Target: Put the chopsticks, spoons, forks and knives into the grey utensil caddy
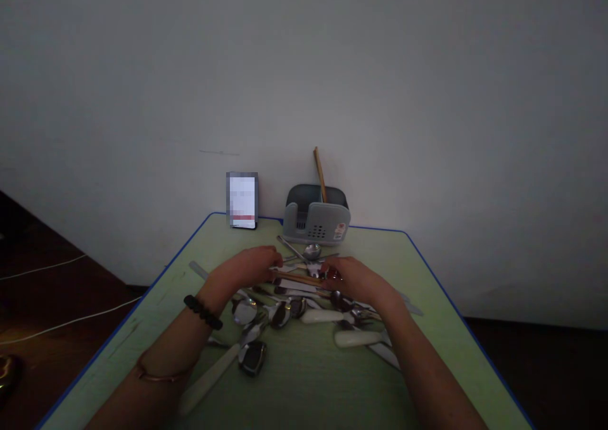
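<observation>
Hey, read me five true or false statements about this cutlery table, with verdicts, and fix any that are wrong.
1. Wooden chopsticks stand in the gray utensil holder. True.

2. The black beaded bracelet is on the right wrist. False: it is on the left wrist.

3. The left hand and right hand are at opposite ends of a brown stick-like utensil over the cutlery. True.

4. The phone lies flat to the right of the utensil holder. False: it is propped up to the left of it.

5. The table has a red border. False: its border is blue, around a light green top.
</observation>
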`<action>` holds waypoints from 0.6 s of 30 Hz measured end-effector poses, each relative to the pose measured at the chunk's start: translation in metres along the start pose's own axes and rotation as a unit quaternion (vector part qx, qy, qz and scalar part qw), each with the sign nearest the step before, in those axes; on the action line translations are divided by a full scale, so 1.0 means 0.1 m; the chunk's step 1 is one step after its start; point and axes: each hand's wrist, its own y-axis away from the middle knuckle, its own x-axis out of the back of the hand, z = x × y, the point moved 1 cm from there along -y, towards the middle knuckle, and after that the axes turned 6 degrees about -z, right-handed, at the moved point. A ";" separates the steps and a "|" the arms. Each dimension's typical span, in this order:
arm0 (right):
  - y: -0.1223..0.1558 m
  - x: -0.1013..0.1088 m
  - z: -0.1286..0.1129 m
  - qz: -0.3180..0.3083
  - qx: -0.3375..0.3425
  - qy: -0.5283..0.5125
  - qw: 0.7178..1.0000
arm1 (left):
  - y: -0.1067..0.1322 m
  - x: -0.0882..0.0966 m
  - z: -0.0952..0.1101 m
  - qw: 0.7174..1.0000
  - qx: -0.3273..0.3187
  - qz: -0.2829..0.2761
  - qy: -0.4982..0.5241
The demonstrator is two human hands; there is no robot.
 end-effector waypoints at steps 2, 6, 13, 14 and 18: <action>-0.01 -0.01 0.00 -0.004 -0.002 0.001 1.000 | 0.00 0.00 0.00 1.000 0.005 -0.005 -0.001; -0.01 -0.01 -0.01 -0.021 -0.007 0.013 1.000 | -0.01 -0.01 -0.01 1.000 0.017 -0.014 -0.004; -0.02 -0.02 0.01 -0.023 -0.015 0.018 0.999 | -0.07 -0.07 -0.08 0.999 0.023 -0.023 -0.009; -0.02 -0.03 0.02 -0.021 -0.015 0.017 1.000 | -0.08 -0.07 -0.09 1.000 0.022 -0.021 -0.007; -0.02 -0.03 0.01 -0.022 -0.016 0.014 1.000 | -0.09 -0.09 -0.11 1.000 0.017 -0.018 -0.001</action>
